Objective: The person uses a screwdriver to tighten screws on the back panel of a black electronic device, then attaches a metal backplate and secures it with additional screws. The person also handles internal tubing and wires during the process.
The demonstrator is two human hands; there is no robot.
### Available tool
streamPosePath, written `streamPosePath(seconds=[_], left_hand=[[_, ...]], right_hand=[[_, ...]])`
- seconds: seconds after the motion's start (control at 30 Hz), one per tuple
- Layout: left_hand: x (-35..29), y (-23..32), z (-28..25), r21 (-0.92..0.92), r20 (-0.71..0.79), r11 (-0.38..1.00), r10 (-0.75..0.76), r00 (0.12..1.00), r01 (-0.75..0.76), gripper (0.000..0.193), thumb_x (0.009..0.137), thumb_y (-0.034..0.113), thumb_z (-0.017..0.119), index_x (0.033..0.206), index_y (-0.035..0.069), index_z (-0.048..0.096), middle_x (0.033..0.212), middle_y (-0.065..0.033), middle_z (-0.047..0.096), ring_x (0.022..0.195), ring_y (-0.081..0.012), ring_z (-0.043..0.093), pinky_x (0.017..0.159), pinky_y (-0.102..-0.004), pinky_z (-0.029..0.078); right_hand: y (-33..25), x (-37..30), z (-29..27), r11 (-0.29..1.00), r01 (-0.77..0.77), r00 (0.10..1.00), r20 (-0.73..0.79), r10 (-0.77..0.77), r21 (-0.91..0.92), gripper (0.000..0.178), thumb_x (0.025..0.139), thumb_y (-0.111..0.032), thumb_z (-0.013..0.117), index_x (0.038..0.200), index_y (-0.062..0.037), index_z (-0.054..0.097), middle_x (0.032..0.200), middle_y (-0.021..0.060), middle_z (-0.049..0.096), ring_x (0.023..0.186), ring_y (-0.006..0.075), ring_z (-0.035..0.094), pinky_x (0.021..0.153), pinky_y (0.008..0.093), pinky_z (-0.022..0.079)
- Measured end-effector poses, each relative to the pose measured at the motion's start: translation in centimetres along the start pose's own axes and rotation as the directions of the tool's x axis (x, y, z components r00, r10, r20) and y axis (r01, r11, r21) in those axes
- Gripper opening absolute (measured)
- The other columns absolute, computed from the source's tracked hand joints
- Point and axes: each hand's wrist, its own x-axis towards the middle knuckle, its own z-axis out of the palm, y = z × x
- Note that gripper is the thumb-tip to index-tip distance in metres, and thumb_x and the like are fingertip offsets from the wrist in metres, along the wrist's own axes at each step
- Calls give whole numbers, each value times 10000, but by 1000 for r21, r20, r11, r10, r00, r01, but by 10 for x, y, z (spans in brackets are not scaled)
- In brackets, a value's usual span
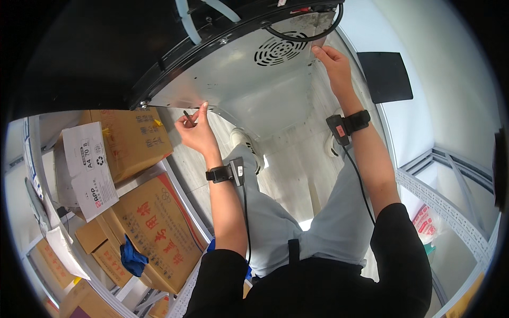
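Left hand [200,130]: holds dark object [188,117] | right hand [335,62]: at panel [233,85] | boxes [159,230]: contents hidden

left hand [200,130] held a small dark object [188,117] at the left edge of the metal panel [228,79]; right hand [338,66] touched its right edge, near the round vent [282,49]. cartons [159,228] lined the shelf [188,201].

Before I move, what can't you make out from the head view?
In the head view:
- Dark object in the left hand: partly covered by the hand.
- Right hand: its own angle hides whether it grips or only touches the metal panel.
- Black machine: cut off by the top edge.
- Right shoe: partly behind the wrist box.
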Motion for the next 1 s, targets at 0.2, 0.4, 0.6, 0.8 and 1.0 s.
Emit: streamPosePath(seconds=[0.2,0.4,0.6,0.8,1.0], left_hand=[[7,-4,0,74,-37,995,69,997,-66,470,685,288,852,851,23,502,765,-65,647,587,-121,519,584,-255,461],[3,7,8,-327,66,944,-29,997,49,474,756,201,793,1115,-37,595,973,-97,665,531,-80,504,437,-223,420],[0,7,9,-365,195,909,-136,971,201,338,827,137,717,1113,-27,643,927,-67,682,503,-56,487,420,-202,394],[-1,8,10,-374,183,903,-151,971,211,312,831,138,713,1088,-30,656,898,-62,683,502,-51,480,422,-204,375],[-2,9,11,-388,175,896,-161,971,218,325,825,146,723,1089,-31,655,901,-74,683,478,-51,463,421,-207,361]], right_hand=[[-1,0,-2,1000,14,1000,-1,-14,21,254,830,-249,720,900,-6,707,786,-45,631,729,26,523,647,171,390],[-3,-1,-6,998,-15,999,40,18,-68,239,904,-226,633,966,-2,690,874,-24,642,833,45,538,782,199,403],[-5,1,-7,987,-19,1000,13,21,-157,253,890,-243,653,969,-7,695,873,-23,650,815,43,545,755,189,409],[-13,-3,-5,970,-29,998,-53,16,-240,259,850,-244,701,962,-11,699,855,-12,660,785,47,560,726,190,424],[-20,-1,-7,987,-9,995,-95,-6,-161,274,775,-293,769,809,-41,667,776,-19,657,730,52,567,685,207,433]])
